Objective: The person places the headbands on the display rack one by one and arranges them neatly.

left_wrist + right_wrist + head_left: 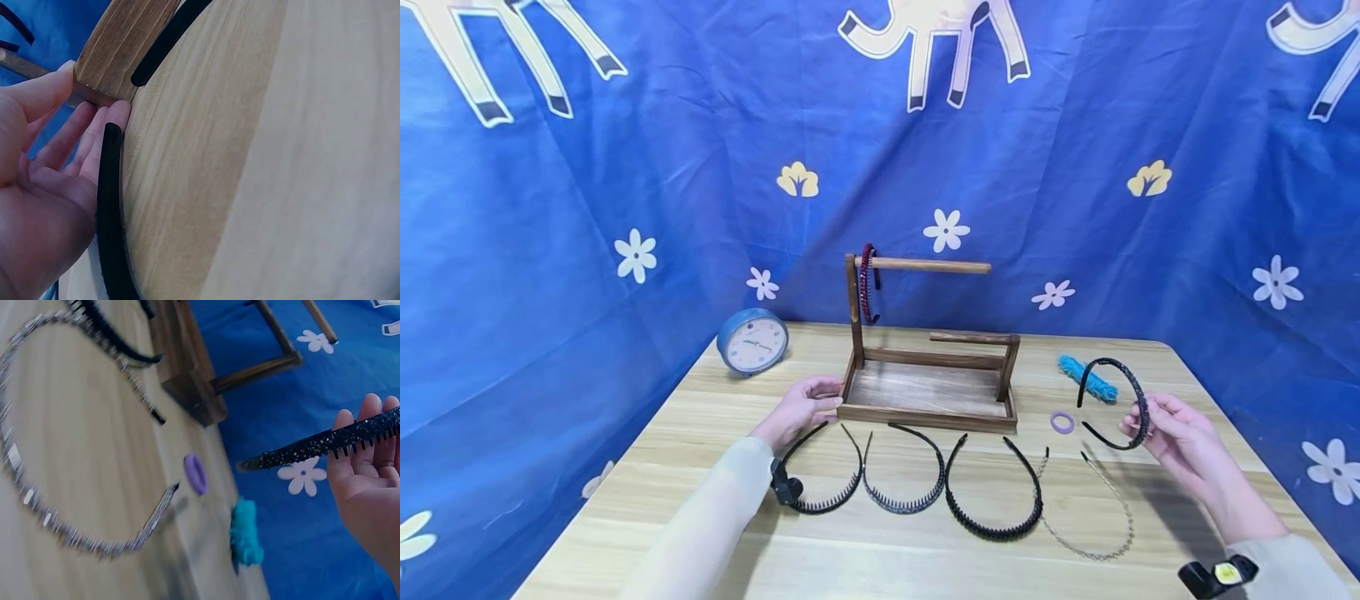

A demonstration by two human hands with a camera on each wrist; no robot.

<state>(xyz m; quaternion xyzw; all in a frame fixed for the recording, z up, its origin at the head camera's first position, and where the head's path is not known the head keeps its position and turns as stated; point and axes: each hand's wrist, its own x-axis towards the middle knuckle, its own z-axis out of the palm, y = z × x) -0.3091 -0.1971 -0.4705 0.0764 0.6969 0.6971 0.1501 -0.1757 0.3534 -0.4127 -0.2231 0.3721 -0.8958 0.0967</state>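
My right hand (1180, 437) holds a black sparkly headband (1138, 400) up off the table at the right, its ends pointing left. In the right wrist view, comb teeth run under this glittering headband (312, 445), and fingers lie behind it. At the left end of a wooden headband rack (925, 415), my left hand (801, 408) grips the tray's corner with thumb and fingers. A red headband (866, 287) hangs on the rack's upper bar. In front lie a black toothed headband (827, 505), a dark toothed headband (906, 506), a black braided headband (996, 532) and a silver headband (1101, 557).
A blue alarm clock (752, 342) stands at the table's back left. Right of the rack lie a purple ring (1062, 422) and a bundle of turquoise cord (1101, 387). A blue patterned cloth (880, 167) hangs behind the wooden table (880, 571).
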